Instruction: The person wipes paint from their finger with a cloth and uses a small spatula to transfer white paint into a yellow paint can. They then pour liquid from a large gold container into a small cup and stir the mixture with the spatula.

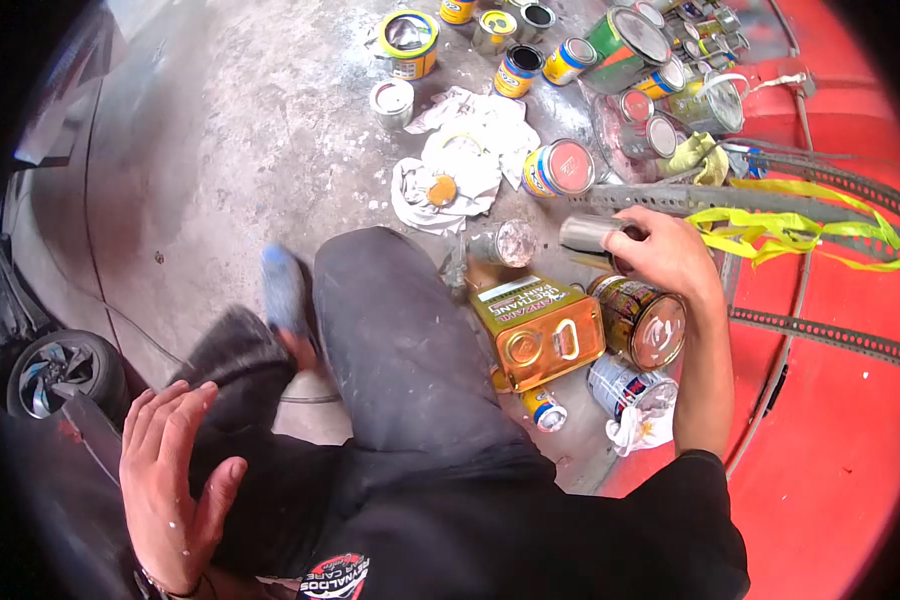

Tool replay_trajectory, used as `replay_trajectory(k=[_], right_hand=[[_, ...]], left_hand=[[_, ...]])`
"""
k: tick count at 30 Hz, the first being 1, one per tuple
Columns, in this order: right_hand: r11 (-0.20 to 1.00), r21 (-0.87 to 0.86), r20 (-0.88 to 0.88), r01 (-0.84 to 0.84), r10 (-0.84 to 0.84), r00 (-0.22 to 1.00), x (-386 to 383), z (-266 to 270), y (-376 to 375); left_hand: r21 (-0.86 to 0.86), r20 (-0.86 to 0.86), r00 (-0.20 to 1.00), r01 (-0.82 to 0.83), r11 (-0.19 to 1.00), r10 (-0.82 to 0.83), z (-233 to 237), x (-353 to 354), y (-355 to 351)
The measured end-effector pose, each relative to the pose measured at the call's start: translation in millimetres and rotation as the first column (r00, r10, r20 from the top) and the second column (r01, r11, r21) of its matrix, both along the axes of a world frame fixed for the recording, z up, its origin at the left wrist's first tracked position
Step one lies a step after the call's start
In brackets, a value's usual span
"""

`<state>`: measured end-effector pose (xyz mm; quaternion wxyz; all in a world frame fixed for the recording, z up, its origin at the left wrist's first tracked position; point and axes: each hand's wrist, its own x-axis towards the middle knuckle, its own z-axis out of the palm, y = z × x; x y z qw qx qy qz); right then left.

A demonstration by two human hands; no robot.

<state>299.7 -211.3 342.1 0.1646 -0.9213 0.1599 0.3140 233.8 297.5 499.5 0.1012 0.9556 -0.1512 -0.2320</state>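
My right hand (667, 252) is wrapped round a small silver metal can (588, 235), tipped on its side above the other cans. Just below it lie a rectangular gold urethane paint tin (542, 335) and a round paint can (642, 318) with a dull metal end. A clear, paint-smeared cup (513, 243) stands to the left of the silver can. Over by my left thigh, my left hand (173, 485) hangs in the air with its fingers apart and holds nothing.
White rags (460, 160) lie on the stained concrete floor (220, 110). Many paint cans crowd the upper right, among them a green one (625, 48). A perforated metal rail (660, 198) carries yellow tape (770, 230) beside a red panel (830, 440). A wheel (65, 375) stands at left.
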Motion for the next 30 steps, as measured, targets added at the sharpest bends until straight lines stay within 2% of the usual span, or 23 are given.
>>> replay_trajectory(k=[3,7,11,14,16,17,19,20,21,22,24,25,27,30], right_hand=[[0.966,-0.256,0.044,0.012,-0.001,0.999,-20.3,-52.3,-31.2],[0.925,-0.377,-0.084,-0.049,0.018,0.996,-20.1,-142.3,-27.7],[0.954,-0.301,-0.139,-0.016,-0.027,0.990,-10.0,-200.4,-21.3],[0.965,-0.261,-0.136,0.001,-0.038,0.990,-8.1,-198.4,-16.5],[0.973,-0.227,-0.079,0.047,-0.067,0.995,-14.2,-181.4,-19.0],[0.967,-0.227,-0.032,0.113,-0.124,0.992,-19.7,-161.2,-15.8],[0.955,-0.237,0.107,0.177,-0.156,0.982,-42.8,-118.3,-10.6],[0.951,-0.178,0.250,0.254,-0.206,0.946,-61.0,-96.8,-4.6],[0.941,-0.116,0.389,0.318,-0.252,0.886,-81.8,-74.0,3.9],[0.897,0.002,0.433,0.442,-0.399,0.808,-98.8,-48.9,16.3],[0.746,0.283,0.512,0.602,-0.649,0.563,-141.2,-15.7,52.7],[0.648,0.439,0.535,0.622,-0.745,0.398,-165.2,-3.3,74.1],[0.593,0.463,0.544,0.659,-0.777,0.317,-213.4,27.4,124.5],[0.530,0.344,0.380,0.775,-0.833,0.402,-266.2,86.8,203.1]], left_hand=[[0.030,0.037,0.997,0.068,0.997,-0.069,1.6,15.2,-11.7],[-0.019,0.212,0.960,0.190,0.982,-0.182,-43.9,53.0,-33.7],[-0.161,0.127,0.948,0.310,0.937,-0.292,-87.3,88.8,-26.2],[-0.174,0.063,0.920,0.391,0.904,-0.386,-120.2,121.6,-31.1],[-0.235,0.060,0.898,0.438,0.868,-0.437,-141.1,143.1,-50.3],[-0.263,0.075,0.849,0.522,0.811,-0.523,-151.2,155.4,-60.7],[-0.312,0.114,0.734,0.666,0.678,-0.669,-170.0,180.6,-83.8],[-0.364,0.141,0.717,0.678,0.638,-0.682,-182.2,188.5,-98.4],[-0.376,0.134,0.669,0.717,0.587,-0.732,-192.3,196.5,-113.4],[-0.386,0.130,0.619,0.751,0.535,-0.775,-201.1,204.7,-128.3],[-0.421,0.131,0.532,0.794,0.439,-0.837,-222.6,216.8,-158.9],[-0.444,0.137,0.492,0.806,0.391,-0.859,-234.7,222.0,-175.9],[-0.520,0.166,0.464,0.791,0.322,-0.870,-250.9,219.6,-213.1],[-0.534,0.194,0.452,0.793,0.293,-0.871,-275.0,200.8,-261.5]])
